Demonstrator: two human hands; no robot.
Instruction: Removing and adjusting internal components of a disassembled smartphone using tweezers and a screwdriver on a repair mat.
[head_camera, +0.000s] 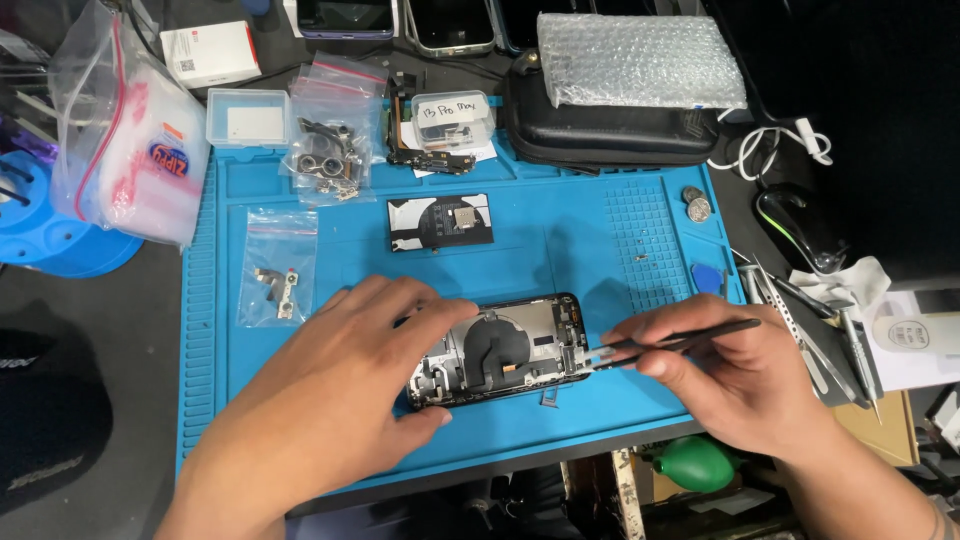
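Note:
An opened phone body (510, 350) lies flat on a blue work mat (560, 240), its inner parts and a black round coil showing. My left hand (340, 390) rests over the phone's left end, fingers spread on its edge and thumb at its near side. My right hand (725, 375) pinches black tweezers (670, 342), whose tips reach the phone's right end.
On the mat's far part lie a black flat part (440, 222), small plastic bags with metal pieces (325, 140) (280, 265) and a clear box (452, 118). A black case with bubble wrap (620, 100) stands behind. Tools (820, 330) lie to the right, a blue tray (50, 220) to the left.

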